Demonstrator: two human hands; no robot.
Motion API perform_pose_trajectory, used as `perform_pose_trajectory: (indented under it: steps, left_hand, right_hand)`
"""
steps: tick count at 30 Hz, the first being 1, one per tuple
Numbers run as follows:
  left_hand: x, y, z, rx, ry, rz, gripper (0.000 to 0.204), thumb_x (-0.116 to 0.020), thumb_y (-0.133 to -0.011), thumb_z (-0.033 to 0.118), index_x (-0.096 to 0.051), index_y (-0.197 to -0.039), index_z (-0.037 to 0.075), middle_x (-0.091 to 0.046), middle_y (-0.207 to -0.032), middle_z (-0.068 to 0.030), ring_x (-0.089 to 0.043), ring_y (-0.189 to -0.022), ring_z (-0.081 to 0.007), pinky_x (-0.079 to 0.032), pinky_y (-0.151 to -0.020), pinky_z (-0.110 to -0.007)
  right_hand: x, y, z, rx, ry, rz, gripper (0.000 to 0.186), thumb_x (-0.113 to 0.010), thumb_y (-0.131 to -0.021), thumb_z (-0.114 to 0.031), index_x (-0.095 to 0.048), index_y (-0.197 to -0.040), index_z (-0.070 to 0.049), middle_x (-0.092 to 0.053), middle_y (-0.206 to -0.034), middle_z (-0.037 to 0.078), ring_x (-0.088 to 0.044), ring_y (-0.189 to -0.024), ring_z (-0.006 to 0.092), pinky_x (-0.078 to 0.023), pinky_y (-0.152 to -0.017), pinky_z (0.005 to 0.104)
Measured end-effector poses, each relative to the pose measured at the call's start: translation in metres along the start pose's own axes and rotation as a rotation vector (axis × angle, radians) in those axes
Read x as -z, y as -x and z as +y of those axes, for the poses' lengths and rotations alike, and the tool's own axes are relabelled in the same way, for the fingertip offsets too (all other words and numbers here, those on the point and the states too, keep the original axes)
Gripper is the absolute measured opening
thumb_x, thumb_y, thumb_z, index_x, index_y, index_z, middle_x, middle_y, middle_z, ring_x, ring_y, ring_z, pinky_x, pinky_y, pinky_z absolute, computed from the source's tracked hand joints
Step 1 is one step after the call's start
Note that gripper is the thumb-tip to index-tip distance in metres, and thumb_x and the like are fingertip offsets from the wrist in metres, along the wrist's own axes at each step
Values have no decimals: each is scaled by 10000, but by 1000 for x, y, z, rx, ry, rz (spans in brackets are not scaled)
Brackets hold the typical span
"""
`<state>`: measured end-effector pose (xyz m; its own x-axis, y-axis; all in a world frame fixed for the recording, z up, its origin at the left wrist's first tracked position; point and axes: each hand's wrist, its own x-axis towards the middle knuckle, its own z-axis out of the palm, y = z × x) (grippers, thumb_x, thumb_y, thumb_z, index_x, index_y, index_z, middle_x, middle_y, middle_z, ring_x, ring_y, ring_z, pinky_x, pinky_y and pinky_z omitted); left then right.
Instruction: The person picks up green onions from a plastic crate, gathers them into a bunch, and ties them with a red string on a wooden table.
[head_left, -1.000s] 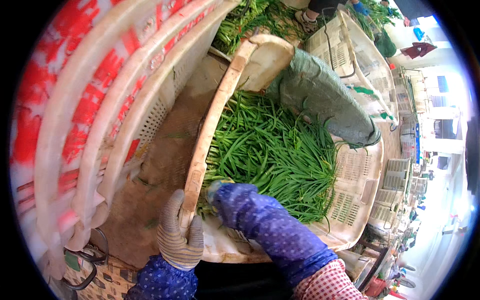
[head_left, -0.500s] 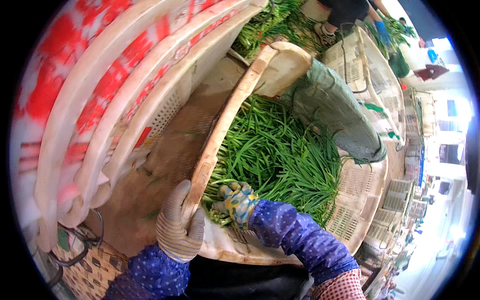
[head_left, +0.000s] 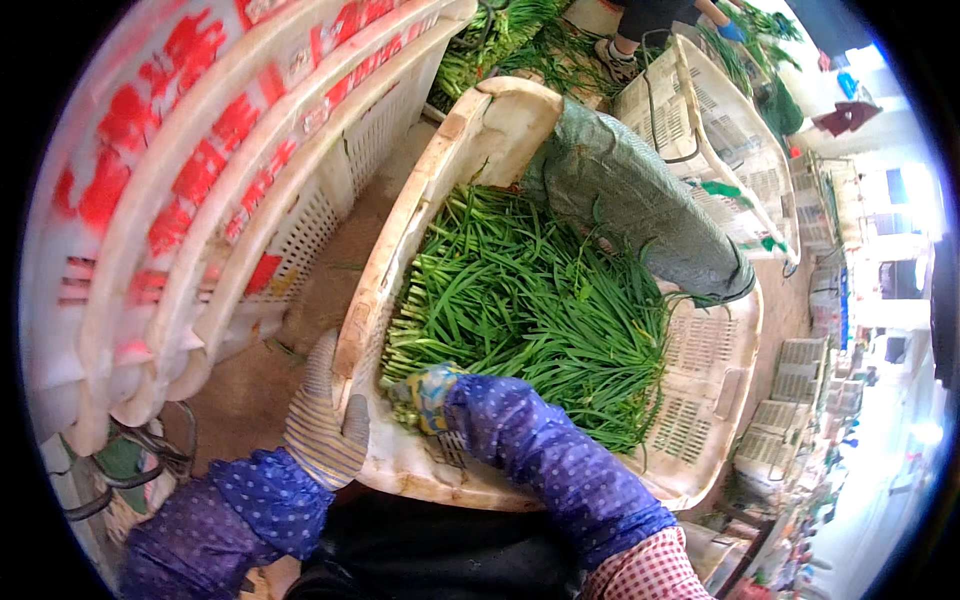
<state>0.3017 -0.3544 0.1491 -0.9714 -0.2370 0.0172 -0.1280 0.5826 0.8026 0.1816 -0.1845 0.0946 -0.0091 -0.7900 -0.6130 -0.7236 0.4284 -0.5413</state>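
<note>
A white plastic crate (head_left: pixel 715 385) with a dirt-stained rim stands in front of me. Long green garlic chives (head_left: pixel 530 310) fill much of it, their pale stem ends lined along its left wall. My left hand (head_left: pixel 325 425), in a striped glove, is closed over the crate's near left rim, thumb on the inner side. Inside the near left corner, my right hand (head_left: pixel 428 398), in a patterned glove, is closed around stem ends of the chives; its fingertips are partly hidden. Green woven sheeting (head_left: pixel 640 200) hangs folded over the far side of the crate.
Nested white crates with red markings (head_left: pixel 190 190) rise close on the left. More greens (head_left: pixel 510 50) lie beyond. Another white crate (head_left: pixel 690 110) stands at the far right, beside a person's shoe (head_left: pixel 617 62) and blue-gloved hand (head_left: pixel 733 32). Stacked crates (head_left: pixel 775 430) line the right.
The crate appears shifted left in view, with both my hands moving along with it. My right hand stays at the stem ends in the near left corner.
</note>
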Motion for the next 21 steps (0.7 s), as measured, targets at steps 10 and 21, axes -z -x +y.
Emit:
perform_pose_trajectory:
  steps: [10,21]
  left_hand:
    - [-8,3,-6,30,72,101,649,-551,-765,43,-311,-1365,-25,-444,-1279,-274,-453,-1177,-413,-373,-997,-414]
    - [-74,-21,109,-285,380,16,804,-657,-801,135,-176,-1430,-7,-271,-1446,-172,-285,-1340,-293,-197,-1113,-390]
  right_hand:
    - [18,108,30,263,-271,598,356,-705,-665,-156,-621,-1010,-136,-643,-897,76,-598,-837,307,-487,-766,385]
    - [-6,188,51,356,-649,892,283,-724,-656,-86,-618,-918,-66,-639,-854,74,-610,-796,242,-498,-714,339]
